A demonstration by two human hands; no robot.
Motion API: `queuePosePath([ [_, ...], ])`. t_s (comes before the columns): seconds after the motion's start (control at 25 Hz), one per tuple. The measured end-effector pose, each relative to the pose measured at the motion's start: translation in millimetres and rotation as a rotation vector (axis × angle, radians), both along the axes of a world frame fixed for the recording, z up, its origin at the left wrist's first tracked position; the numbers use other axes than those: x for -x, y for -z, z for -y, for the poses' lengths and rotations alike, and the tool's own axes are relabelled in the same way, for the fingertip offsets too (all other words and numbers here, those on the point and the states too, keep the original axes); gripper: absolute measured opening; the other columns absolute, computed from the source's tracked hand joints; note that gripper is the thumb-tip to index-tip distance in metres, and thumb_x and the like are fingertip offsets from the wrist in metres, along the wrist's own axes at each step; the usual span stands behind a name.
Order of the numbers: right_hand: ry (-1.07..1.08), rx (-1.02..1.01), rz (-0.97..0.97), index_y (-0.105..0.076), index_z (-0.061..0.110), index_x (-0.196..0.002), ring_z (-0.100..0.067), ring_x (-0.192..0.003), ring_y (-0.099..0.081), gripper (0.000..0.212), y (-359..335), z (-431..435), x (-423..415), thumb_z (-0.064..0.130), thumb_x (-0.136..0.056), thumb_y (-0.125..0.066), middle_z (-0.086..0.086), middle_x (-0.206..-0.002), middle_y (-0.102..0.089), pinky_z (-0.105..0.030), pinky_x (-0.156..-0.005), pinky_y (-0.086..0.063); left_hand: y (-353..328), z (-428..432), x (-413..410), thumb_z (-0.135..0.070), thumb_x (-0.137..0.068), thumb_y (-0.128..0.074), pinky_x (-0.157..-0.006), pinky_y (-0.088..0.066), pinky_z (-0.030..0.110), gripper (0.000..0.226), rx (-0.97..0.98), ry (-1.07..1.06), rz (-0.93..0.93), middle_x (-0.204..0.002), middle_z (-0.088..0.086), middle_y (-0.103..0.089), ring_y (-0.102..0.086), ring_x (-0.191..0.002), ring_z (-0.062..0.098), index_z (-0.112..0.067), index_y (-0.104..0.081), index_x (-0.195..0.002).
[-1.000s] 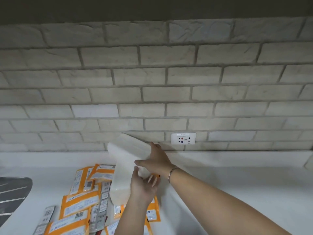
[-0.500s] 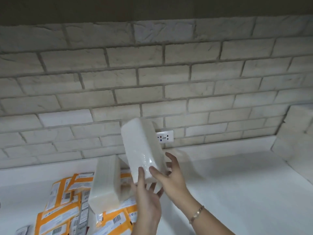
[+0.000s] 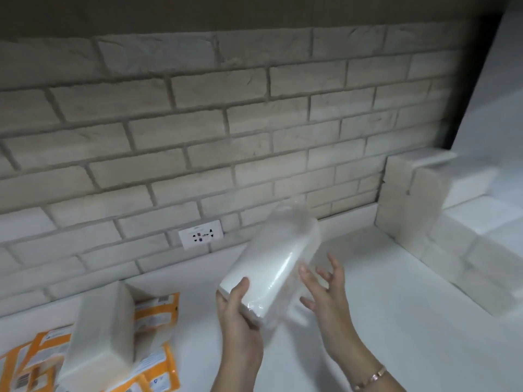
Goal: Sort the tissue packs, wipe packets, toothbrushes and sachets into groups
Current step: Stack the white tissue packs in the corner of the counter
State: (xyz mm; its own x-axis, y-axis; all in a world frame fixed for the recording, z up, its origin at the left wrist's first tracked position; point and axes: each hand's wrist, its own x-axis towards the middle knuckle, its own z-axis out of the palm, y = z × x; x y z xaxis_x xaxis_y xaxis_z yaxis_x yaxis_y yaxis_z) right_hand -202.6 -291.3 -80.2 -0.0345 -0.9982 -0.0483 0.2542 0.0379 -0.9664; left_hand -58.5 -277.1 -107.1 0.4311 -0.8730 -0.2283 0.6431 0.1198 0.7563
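A white tissue pack (image 3: 271,264) in clear plastic wrap is held tilted above the white counter (image 3: 382,321), its far end pointing up and right. My left hand (image 3: 240,321) grips its near lower corner. My right hand (image 3: 325,290) is beside its right side with fingers spread; the fingertips look close to the wrap, and contact is unclear. A second white tissue pack (image 3: 102,332) lies at the lower left on top of several orange-and-white packets (image 3: 155,312).
A brick wall runs behind the counter with a white power socket (image 3: 201,237) low on it. A brick ledge (image 3: 407,199) juts out at the right, with a raised white step behind it.
The view has swung right and down. The held tissue pack has tipped from nearly upright to leaning right. My right hand has come off its lower end and spread open.
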Motion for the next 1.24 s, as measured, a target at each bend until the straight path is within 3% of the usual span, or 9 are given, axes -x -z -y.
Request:
queuePosePath([
  [0.08, 0.103, 0.038, 0.008, -0.03, 0.045, -0.155, 0.0, -0.116, -0.059, 0.093, -3.5, 15.1, 41.0, 0.051, -0.078, -0.08, 0.01, -0.146, -0.043, -0.044, -0.107, -0.051, 2.3, 7.1, 25.0, -0.025, -0.063, -0.078, -0.087, -0.055, 0.051, 0.04, 0.022, 0.101, -0.023, -0.097, 0.01, -0.074, -0.072, -0.09, 0.032, -0.024, -0.061, -0.099],
  [0.16, 0.171, 0.068, -0.024, -0.04, 0.045, -0.151, -0.002, -0.113, -0.064, 0.078, -3.7, 22.7, 78.3, 0.047, -0.084, -0.08, 0.016, -0.138, -0.056, -0.038, -0.102, -0.053, -0.6, 11.2, 53.9, -0.024, -0.066, -0.073, -0.085, -0.054, 0.053, 0.037, 0.003, 0.193, -0.007, -0.106, 0.007, -0.075, -0.072, -0.095, 0.033, -0.026, -0.064, -0.102],
  [0.28, 0.207, 0.094, -0.056, -0.065, 0.03, -0.123, -0.003, -0.078, -0.069, 0.035, -11.9, 32.3, 123.7, 0.028, -0.09, -0.078, 0.023, -0.079, -0.07, -0.018, -0.071, -0.054, -2.6, 27.0, 95.2, -0.034, -0.068, -0.075, -0.08, -0.058, 0.047, 0.056, -0.037, 0.291, 0.024, -0.119, 0.009, -0.075, -0.073, -0.104, 0.035, -0.021, -0.064, -0.121],
  [0.32, 0.222, 0.09, -0.063, -0.068, 0.026, -0.117, -0.003, -0.073, -0.069, 0.029, -12.9, 35.6, 136.7, 0.023, -0.09, -0.078, 0.021, -0.073, -0.07, -0.016, -0.066, -0.053, -4.7, 30.7, 107.6, -0.04, -0.071, -0.075, -0.08, -0.058, 0.045, 0.06, -0.057, 0.314, 0.039, -0.122, 0.01, -0.074, -0.072, -0.108, 0.034, -0.02, -0.063, -0.127],
  [0.52, 0.311, 0.135, -0.125, -0.071, 0.027, -0.116, -0.011, -0.098, -0.074, 0.033, -19.3, 73.9, 241.5, 0.02, -0.086, -0.082, 0.007, -0.104, -0.079, -0.022, -0.081, -0.056, -10.4, 75.0, 211.9, -0.069, -0.072, -0.073, -0.106, -0.049, 0.052, 0.077, -0.121, 0.463, 0.119, -0.131, 0.004, -0.071, -0.069, -0.118, 0.029, -0.029, -0.061, -0.137],
  [0.72, 0.294, 0.118, -0.213, -0.065, 0.038, -0.13, -0.01, -0.122, -0.065, 0.064, -13.8, 86.6, 260.3, 0.05, -0.073, -0.09, 0.012, -0.13, -0.069, -0.039, -0.105, -0.052, -7.0, 83.6, 217.8, -0.065, -0.069, -0.075, -0.101, -0.052, 0.051, 0.073, -0.153, 0.544, 0.146, -0.126, -0.001, -0.074, -0.071, -0.115, 0.027, -0.034, -0.061, -0.134],
  [1.0, 0.291, -0.014, -0.213, -0.076, 0.02, -0.109, -0.018, -0.095, -0.077, 0.026, -39.3, 145.3, 380.1, 0.036, -0.088, -0.079, 0.001, -0.101, -0.081, -0.046, -0.089, -0.059, -34.9, 157.8, 336.3, -0.058, -0.072, -0.078, -0.092, -0.058, 0.048, 0.066, -0.157, 0.543, 0.201, -0.117, 0.005, -0.077, -0.075, -0.105, 0.03, -0.027, -0.063, -0.128],
  [1.12, 0.287, -0.068, -0.226, -0.076, 0.017, -0.106, -0.023, -0.094, -0.077, 0.032, -42.7, 175.1, 427.7, 0.042, -0.086, -0.078, 0.0, -0.098, -0.081, -0.046, -0.088, -0.059, -40.6, 189.6, 381.8, -0.062, -0.066, -0.078, -0.091, -0.06, 0.048, 0.07, -0.167, 0.537, 0.218, -0.115, 0.003, -0.077, -0.076, -0.101, 0.027, -0.029, -0.063, -0.125],
  [1.24, 0.293, -0.127, -0.208, -0.075, 0.016, -0.108, -0.026, -0.094, -0.076, 0.045, -36.8, 202.7, 466.1, 0.05, -0.079, -0.081, -0.003, -0.099, -0.08, -0.047, -0.089, -0.059, -46.8, 211.0, 419.2, -0.071, -0.059, -0.076, -0.102, -0.053, 0.052, 0.09, -0.173, 0.54, 0.241, -0.13, -0.002, -0.07, -0.069, -0.116, 0.026, -0.036, -0.052, -0.139],
])
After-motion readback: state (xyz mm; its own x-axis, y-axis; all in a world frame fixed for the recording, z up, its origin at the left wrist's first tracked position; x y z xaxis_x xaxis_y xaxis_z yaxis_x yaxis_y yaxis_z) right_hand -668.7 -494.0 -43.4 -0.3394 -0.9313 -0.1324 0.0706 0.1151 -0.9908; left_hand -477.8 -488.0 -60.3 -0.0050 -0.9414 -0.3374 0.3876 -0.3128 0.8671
